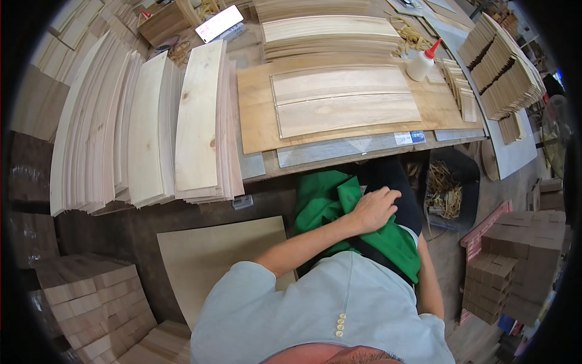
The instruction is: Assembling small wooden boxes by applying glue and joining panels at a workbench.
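My left hand [374,210] is at my lap, its bent fingers closed on the bunched green apron [327,197]. The apron is gathered to one side, and a dark trouser leg [388,176] shows beside the fingers. My right forearm [429,276] hangs down along my right hip. The right hand itself is hidden behind the apron and my leg. Ahead on the table, two thin wooden panels [345,100] lie side by side on a larger plywood board [254,115]. Neither hand touches them.
Upright stacks of wooden slats [197,115] line the table's left. A white glue bottle [419,65] with a red cap stands near more stacked pieces [503,67]. A dark bin of wood strips [451,188] is below the table. Stacked blocks [91,297] flank me.
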Tool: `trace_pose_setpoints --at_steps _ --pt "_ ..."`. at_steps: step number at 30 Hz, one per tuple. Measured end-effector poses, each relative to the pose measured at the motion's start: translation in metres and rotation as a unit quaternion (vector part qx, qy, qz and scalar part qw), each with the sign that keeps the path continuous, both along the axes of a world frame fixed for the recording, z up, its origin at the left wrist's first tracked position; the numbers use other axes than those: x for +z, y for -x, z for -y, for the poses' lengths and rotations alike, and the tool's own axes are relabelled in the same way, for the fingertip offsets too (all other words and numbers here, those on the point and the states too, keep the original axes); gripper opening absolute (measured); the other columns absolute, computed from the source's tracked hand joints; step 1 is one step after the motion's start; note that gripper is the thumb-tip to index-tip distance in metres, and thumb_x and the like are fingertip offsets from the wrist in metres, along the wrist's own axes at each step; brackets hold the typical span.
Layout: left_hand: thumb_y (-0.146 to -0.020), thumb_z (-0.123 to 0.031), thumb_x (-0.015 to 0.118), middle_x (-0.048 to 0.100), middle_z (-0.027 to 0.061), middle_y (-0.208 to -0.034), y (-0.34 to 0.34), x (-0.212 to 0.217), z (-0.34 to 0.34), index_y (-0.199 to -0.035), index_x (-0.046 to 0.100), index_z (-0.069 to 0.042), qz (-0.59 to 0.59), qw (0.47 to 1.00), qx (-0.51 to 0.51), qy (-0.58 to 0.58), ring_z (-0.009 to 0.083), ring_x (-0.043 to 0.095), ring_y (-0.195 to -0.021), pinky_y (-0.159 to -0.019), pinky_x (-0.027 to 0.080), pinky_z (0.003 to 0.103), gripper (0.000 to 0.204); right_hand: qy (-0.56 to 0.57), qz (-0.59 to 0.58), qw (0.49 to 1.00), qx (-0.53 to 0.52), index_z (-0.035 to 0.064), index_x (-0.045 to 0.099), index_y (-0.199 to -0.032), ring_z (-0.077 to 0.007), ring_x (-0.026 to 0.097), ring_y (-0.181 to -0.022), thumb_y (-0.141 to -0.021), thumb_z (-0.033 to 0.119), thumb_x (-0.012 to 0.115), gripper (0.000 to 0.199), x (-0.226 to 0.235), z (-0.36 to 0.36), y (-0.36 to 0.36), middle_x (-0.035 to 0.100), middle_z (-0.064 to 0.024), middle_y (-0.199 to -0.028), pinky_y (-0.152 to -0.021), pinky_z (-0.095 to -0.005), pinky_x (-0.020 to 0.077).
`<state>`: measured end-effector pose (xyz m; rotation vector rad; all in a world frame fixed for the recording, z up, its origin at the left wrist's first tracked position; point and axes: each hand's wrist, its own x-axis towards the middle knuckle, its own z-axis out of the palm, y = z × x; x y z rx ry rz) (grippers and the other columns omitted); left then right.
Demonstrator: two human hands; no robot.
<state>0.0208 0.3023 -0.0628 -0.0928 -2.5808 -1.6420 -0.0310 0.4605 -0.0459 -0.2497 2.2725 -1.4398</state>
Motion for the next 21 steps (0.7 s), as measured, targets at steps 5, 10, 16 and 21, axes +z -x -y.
trace_pose_setpoints --at_steps 5,10,16,21 --pt "-0.082 -0.004 0.057 0.055 0.0127 -0.113 0.029 -0.028 0.007 -0.116 0.056 -0.005 -0.062 0.995 0.047 0.06 0.0326 0.053 -0.101 -0.09 0.045 0.04 0.034 -0.02 -0.03 0.999 0.022 -0.001 0.058 -0.121 -0.0194 0.059 -0.104 -0.092 0.012 0.055 0.032 -0.014 0.032 0.024 0.064 -0.011 -0.112 -0.089 -0.0307 0.0457" --pt "-0.083 0.003 0.048 0.057 0.0167 -0.12 0.053 -0.068 -0.005 -0.122 0.054 -0.003 0.004 0.998 -0.063 -0.004 0.036 0.054 -0.109 -0.094 0.044 0.043 0.04 -0.049 -0.058 0.996 0.035 -0.001 0.057 -0.121 -0.0198 0.059 -0.103 -0.093 0.012 0.054 0.032 -0.033 -0.017 0.016 0.064 -0.0109 -0.112 -0.089 -0.0312 0.0462" --pt "-0.081 0.005 0.041 0.056 0.0189 -0.124 0.055 -0.08 -0.028 -0.123 0.053 -0.003 -0.012 0.996 -0.067 0.065 0.0352 0.053 -0.115 -0.098 0.043 0.043 0.045 -0.098 -0.083 0.991 0.02 -0.0009 0.057 -0.122 -0.0203 0.06 -0.102 -0.094 0.013 0.052 0.031 -0.053 -0.135 -0.028 0.064 -0.0108 -0.112 -0.088 -0.0317 0.0468" --pt "-0.084 0.0 0.047 0.064 0.0192 -0.109 0.061 -0.068 -0.018 -0.116 0.059 -0.002 -0.011 0.995 -0.032 0.096 0.0323 0.063 -0.098 -0.085 0.051 0.041 0.034 -0.024 -0.049 0.98 -0.192 -0.0039 0.059 -0.117 -0.0168 0.062 -0.094 -0.097 0.017 0.046 0.032 0.06 -0.175 -0.04 0.065 -0.0096 -0.103 -0.078 -0.0315 0.0519"
